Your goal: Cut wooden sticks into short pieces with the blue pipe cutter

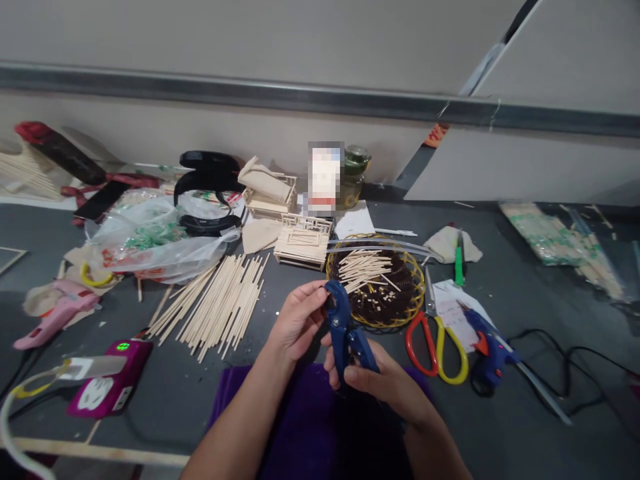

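Note:
My right hand [373, 377] is wrapped around the handles of a blue ratchet pipe cutter [340, 320], its curved head pointing up and away from me. My left hand [303, 317] is closed at the cutter's head, thumb and fingertips pinched together. Whatever those fingertips hold, if anything, is too small or hidden to make out. Just beyond the cutter, a dark woven basket with a yellow rim [417, 303] holds a pile of short wooden sticks [363, 269] and tiny cut bits. Left of my hands, long wooden sticks [220, 307] lie spread on the grey table.
Small stick-built models [301, 245] stand behind the basket. To the right lie red-and-yellow-handled scissors [430, 347], a green craft knife [459, 260] and a blue glue gun [490, 353]. A pink glue gun [63, 310], magenta power block [107, 383] and plastic bag [150, 240] occupy the left.

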Demonstrator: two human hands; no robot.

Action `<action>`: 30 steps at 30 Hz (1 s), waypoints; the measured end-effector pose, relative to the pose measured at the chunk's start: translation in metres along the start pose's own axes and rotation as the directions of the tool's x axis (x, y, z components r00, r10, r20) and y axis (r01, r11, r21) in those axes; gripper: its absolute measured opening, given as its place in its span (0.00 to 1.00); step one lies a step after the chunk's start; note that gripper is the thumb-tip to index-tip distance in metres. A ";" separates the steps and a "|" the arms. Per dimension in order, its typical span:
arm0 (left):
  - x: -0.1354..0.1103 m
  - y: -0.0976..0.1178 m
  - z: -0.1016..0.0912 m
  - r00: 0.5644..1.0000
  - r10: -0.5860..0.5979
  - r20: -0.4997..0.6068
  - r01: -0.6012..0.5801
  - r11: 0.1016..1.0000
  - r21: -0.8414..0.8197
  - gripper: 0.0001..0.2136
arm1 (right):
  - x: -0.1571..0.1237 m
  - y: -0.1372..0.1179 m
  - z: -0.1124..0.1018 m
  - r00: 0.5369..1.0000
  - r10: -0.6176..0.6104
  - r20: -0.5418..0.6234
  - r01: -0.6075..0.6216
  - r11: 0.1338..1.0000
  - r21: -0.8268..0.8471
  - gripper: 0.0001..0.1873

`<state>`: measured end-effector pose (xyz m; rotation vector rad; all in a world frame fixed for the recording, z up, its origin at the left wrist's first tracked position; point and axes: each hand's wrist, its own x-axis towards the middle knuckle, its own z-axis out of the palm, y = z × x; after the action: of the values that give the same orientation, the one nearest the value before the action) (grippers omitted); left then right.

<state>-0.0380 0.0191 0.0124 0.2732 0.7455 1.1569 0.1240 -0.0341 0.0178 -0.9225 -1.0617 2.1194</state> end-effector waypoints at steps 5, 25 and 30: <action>-0.003 -0.001 0.004 0.999 0.019 0.029 -0.022 0.995 0.095 0.15 | -0.001 -0.001 0.001 1.000 -0.018 -0.001 0.018 1.000 -0.009 0.27; -0.003 -0.008 -0.014 0.857 0.045 0.513 -0.169 0.965 0.199 0.14 | -0.006 0.007 0.007 0.884 -0.466 0.039 0.350 0.606 -0.715 0.19; -0.001 -0.010 -0.021 0.861 -0.048 0.507 -0.134 0.939 0.318 0.21 | -0.007 0.020 0.000 0.860 -0.504 0.077 0.355 0.484 -0.800 0.28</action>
<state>-0.0445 0.0109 -0.0082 0.8633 0.4627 0.9279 0.1243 -0.0499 0.0037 -1.0310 -1.9742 1.0531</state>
